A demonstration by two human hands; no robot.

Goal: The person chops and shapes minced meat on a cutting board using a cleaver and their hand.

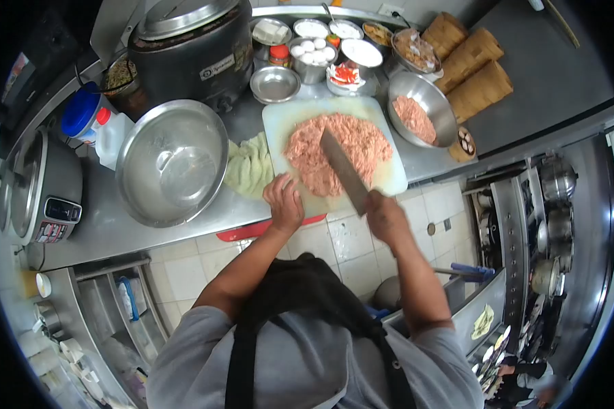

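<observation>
My right hand (387, 217) is closed round the handle of a cleaver (344, 172). The long blade lies across a broad heap of minced meat (307, 160), which is spread on a white cutting board (277, 126). My left hand (284, 202) is at the board's near left corner, its fingers slightly bent and apart, with nothing seen in it. Just left of the board lies a crumpled pale green cloth (250, 165). To the right of the board, a steel bowl (433, 102) holds more minced meat (413, 117).
A large steel basin (184, 180) sits on the left of the steel counter. Behind are a big black cooker (191, 61), a bowl of eggs (314, 53) and several small bowls. Bamboo steamers (481, 91) stand at right. Another person (525, 382) is at the lower right.
</observation>
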